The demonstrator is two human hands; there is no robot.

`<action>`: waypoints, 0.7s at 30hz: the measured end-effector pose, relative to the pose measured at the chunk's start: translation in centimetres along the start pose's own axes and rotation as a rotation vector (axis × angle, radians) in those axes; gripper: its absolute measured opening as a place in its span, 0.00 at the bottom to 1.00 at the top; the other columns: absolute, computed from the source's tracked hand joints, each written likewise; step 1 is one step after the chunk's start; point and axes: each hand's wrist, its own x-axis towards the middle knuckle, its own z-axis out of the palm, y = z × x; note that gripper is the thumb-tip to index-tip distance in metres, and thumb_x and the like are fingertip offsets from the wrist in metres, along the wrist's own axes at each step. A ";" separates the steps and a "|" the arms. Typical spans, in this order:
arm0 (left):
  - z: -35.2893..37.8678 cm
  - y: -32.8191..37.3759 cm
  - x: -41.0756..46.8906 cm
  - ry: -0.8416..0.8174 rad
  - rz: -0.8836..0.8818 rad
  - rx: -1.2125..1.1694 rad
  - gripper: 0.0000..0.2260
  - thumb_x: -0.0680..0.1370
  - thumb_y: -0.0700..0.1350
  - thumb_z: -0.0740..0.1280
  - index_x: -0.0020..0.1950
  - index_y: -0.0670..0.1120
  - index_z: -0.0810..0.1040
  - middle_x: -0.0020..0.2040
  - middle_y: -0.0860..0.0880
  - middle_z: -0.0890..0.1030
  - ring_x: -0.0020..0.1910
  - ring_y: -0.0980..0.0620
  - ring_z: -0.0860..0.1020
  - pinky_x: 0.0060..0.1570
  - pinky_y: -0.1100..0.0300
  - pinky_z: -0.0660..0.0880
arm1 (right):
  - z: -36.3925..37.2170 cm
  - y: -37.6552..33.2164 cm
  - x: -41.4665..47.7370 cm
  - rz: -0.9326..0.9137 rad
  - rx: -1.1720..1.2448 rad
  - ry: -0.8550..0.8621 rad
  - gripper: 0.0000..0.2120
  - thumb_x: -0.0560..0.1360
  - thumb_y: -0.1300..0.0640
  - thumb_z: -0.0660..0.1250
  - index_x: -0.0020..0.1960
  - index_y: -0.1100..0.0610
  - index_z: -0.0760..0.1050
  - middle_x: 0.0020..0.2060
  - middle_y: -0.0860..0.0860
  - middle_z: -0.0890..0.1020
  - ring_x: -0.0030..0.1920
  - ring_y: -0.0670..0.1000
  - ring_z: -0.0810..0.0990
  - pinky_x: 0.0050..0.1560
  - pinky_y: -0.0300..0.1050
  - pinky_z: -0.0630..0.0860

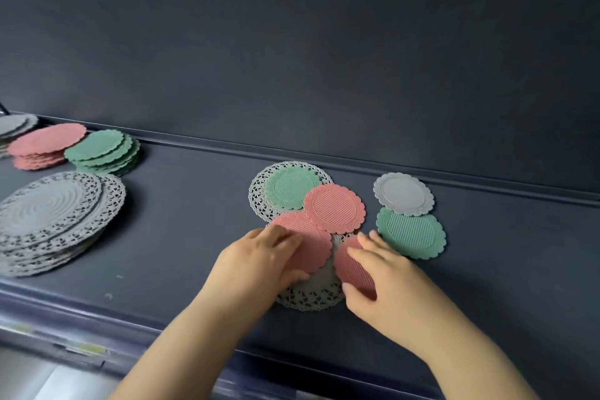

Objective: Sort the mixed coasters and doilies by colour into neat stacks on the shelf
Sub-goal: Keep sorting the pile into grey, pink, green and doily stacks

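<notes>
A grey coaster stack is cut off at the left edge, and both hands are motion-blurred. The left hand covers the near-left part of the left pink coaster. The right hand hides much of the right pink coaster. Both coasters lie mid-shelf on a largely covered grey doily. Every piece lies flat, ribbed face up; being round, none shows a long axis. The left fingers curl over their coaster's top, thumb at its near rim, gripping it. The right fingers lie fairly straight and spread across theirs, thumb touching its near rim. I cannot tell whether either coaster is lifted.
</notes>
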 end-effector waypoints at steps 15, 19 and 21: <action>-2.2 2.5 1.2 -0.304 -0.118 0.050 0.13 0.76 0.42 0.58 0.61 0.47 0.68 0.57 0.49 0.74 0.51 0.46 0.75 0.47 0.56 0.74 | 0.7 0.4 -0.8 0.023 0.067 0.126 0.17 0.77 0.58 0.52 0.65 0.58 0.66 0.72 0.52 0.61 0.73 0.48 0.54 0.68 0.35 0.54; -2.5 3.1 1.8 -0.310 -0.108 0.127 0.21 0.77 0.61 0.60 0.61 0.47 0.70 0.57 0.50 0.75 0.52 0.49 0.76 0.48 0.59 0.71 | 0.5 0.2 -0.9 0.022 0.069 0.068 0.05 0.74 0.57 0.57 0.49 0.55 0.66 0.72 0.51 0.63 0.74 0.47 0.51 0.70 0.39 0.55; -2.2 3.1 2.4 -0.255 -0.008 0.196 0.20 0.70 0.59 0.71 0.52 0.45 0.78 0.46 0.49 0.79 0.40 0.50 0.79 0.36 0.62 0.73 | 0.5 0.3 -1.0 0.022 0.072 0.050 0.06 0.72 0.58 0.58 0.49 0.53 0.65 0.71 0.52 0.63 0.74 0.47 0.51 0.69 0.39 0.56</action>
